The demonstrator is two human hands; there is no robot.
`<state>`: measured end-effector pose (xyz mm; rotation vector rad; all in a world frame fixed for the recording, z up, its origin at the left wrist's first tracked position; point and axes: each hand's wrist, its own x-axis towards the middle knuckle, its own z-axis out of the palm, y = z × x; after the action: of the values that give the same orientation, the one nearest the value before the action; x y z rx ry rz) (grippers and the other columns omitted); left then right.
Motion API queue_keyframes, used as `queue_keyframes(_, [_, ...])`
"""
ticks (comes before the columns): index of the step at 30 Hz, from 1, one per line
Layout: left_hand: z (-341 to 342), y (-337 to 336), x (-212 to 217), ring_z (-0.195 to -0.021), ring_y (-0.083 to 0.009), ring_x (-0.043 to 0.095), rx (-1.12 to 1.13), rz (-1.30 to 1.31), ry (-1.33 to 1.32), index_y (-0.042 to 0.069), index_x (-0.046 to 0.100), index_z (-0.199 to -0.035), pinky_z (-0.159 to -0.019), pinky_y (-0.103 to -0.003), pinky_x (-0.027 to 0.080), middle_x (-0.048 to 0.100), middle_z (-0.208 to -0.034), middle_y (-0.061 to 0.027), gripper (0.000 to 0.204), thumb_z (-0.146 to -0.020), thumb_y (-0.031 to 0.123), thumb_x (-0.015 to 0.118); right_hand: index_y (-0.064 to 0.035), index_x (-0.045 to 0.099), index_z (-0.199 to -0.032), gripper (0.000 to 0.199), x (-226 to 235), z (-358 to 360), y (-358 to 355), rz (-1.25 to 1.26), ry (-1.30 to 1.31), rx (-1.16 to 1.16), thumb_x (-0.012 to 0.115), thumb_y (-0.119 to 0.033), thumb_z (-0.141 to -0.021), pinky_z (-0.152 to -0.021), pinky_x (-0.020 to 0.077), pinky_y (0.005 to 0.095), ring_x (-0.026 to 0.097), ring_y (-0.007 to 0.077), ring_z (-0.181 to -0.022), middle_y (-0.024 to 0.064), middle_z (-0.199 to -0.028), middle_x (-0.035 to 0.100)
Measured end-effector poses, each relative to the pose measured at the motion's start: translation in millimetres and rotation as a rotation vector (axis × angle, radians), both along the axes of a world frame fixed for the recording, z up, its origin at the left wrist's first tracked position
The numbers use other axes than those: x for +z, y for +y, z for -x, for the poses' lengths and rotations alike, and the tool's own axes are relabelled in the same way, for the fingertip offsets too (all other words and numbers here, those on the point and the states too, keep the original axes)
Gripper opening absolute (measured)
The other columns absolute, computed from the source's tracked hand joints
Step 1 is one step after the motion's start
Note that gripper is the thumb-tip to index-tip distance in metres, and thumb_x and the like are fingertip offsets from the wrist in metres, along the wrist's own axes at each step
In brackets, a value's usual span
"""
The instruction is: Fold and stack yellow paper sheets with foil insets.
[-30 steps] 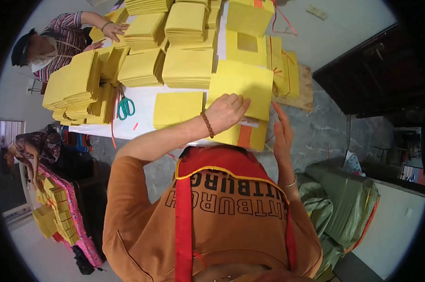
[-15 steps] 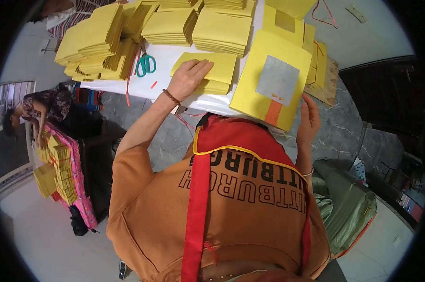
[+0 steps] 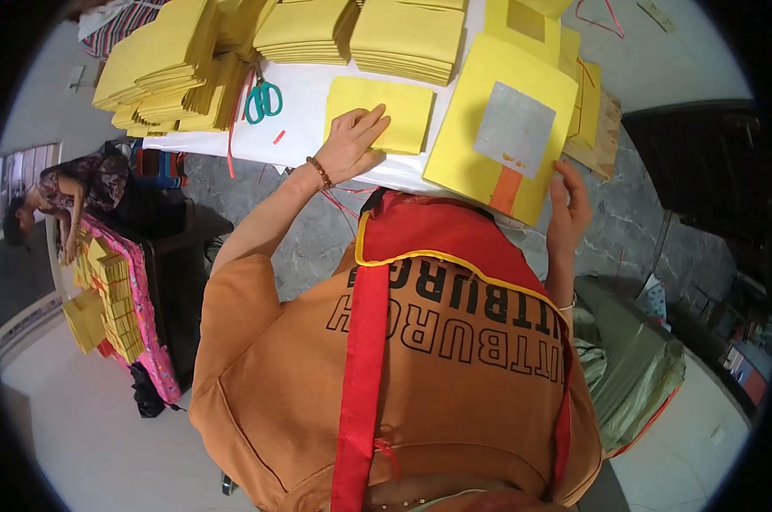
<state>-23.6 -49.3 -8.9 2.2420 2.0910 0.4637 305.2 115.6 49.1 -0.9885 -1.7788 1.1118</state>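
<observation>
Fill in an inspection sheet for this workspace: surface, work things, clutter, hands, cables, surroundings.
Surface: white table, yellow stacks along its far side.
Work things: large yellow panel with grey square and orange strip; smaller yellow piece to its left.
Clutter: teal-handled scissors, red scrap.
Hands: left hand on the smaller yellow piece; right hand at the panel's right edge, grip unclear.
Cables: nothing seen.
Surroundings: another person by a pink-covered table; green bundles at right.
</observation>
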Motion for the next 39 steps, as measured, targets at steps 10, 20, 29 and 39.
queue_keyframes(10, [-4.3, 12.4, 16.0, -0.11, -0.0297, 0.045, 0.017, -0.03, 0.101, 0.001, 0.048, -0.124, -0.091, -0.042, 0.033, 0.045, -0.131, -0.0147, 0.054, -0.084, 0.035, 0.058, -0.0059, 0.067, -0.095, 0.019, -0.1, 4.5, -1.5, -0.122, -0.122, 0.131, 0.067, -0.009, -0.077, -0.095, 0.0381, 0.0347, 0.051, 0.024, -0.112, 0.0089, -0.113, 0.057])
queue_keyframes(20, [-101.2, 58.9, 103.9, -0.096, -0.0268, 0.053, -0.438, -0.174, -0.11, 0.006, 0.061, -0.107, -0.082, -0.037, 0.04, 0.06, -0.104, -0.0091, 0.032, -0.081, 0.024, 0.063, -0.0055, 0.067, -0.095, 0.019, -5.2, 2.0, 0.4, -0.117, -0.079, 0.131, 0.068, -0.012, -0.077, -0.092, 0.0396, 0.0323, 0.052, 0.0217, -0.109, 0.0081, -0.114, 0.057])
queue_keyframes(29, [-99.8, 71.6, 101.9, -0.08, -0.0245, 0.056, -0.554, -0.112, -0.261, 0.004, 0.064, -0.09, -0.069, -0.033, 0.046, 0.06, -0.089, -0.0083, 0.017, -0.077, 0.015, 0.066, -0.0053, 0.067, -0.093, 0.018, -5.4, 3.5, -1.2, -0.098, -0.044, 0.125, 0.067, -0.013, -0.078, -0.091, 0.0401, 0.0314, 0.053, 0.0216, -0.108, 0.008, -0.112, 0.057])
queue_keyframes(39, [-102.2, 79.7, 102.4, -0.069, -0.0268, 0.055, -0.567, -0.063, -0.413, 0.001, 0.062, -0.08, -0.061, -0.035, 0.046, 0.056, -0.072, -0.0105, 0.009, -0.073, 0.006, 0.063, -0.0051, 0.067, -0.093, 0.018, -7.5, 4.0, -1.0, -0.074, -0.016, 0.123, 0.068, -0.013, -0.077, -0.091, 0.0404, 0.0315, 0.053, 0.0212, -0.106, 0.0079, -0.111, 0.057])
